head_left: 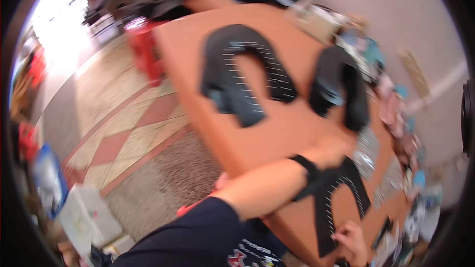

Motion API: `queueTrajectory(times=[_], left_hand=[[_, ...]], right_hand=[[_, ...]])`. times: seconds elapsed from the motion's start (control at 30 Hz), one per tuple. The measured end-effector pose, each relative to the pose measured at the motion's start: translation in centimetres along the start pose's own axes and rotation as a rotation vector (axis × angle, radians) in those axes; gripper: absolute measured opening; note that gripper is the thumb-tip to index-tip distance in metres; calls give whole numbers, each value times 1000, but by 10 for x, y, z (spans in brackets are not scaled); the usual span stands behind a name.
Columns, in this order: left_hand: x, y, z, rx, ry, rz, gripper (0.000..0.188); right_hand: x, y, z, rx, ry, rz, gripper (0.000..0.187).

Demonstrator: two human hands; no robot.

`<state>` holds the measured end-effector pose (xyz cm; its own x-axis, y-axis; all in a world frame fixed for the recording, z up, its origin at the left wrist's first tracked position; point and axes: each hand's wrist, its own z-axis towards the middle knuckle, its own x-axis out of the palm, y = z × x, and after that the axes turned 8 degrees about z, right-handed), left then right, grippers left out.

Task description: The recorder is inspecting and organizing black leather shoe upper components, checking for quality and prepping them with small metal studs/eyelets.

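A black U-shaped piece (324, 220) lies near the front of the orange-brown table, with short white lines along its inner edge. My right hand (350, 237) is at the inner edge of its near leg, fingers curled together in a pinch; whatever is between them is too small to make out. My left arm, with a black band at the wrist, reaches across the table. My left hand (330, 151) is just beyond the curved end of that piece, its fingers smeared by motion. Farther off lies a stack of similar black U-shaped pieces (232, 76), white lines on top.
A second black stack (339, 86) stands to the right. Clear plastic bags (367, 153) lie beside the U-shaped piece. Assorted items and a box (316, 22) line the wall side of the table (198, 34). A red stool (143, 49) and a white box (89, 217) stand on the floor.
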<state>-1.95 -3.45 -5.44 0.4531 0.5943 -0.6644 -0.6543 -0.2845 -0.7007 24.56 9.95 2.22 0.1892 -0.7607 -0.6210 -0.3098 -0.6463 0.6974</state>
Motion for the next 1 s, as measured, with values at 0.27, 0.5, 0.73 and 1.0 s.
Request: queueTrajectory(times=[0.27, 0.5, 0.73, 1.0], left_hand=[[-21, -5, 2, 4, 87, 169, 22], [-21, -6, 6, -14, 128, -82, 19], [-27, -18, 4, -74, 194, 26, 17], [-26, -12, 6, -6, 131, 21, 17]], right_hand=[[-36, -34, -34, 35, -286, 57, 16], [-104, -149, -24, 283, -783, 150, 12], [-103, -185, -8, 179, -838, 310, 6], [-46, -49, -37, -169, -296, -11, 5]])
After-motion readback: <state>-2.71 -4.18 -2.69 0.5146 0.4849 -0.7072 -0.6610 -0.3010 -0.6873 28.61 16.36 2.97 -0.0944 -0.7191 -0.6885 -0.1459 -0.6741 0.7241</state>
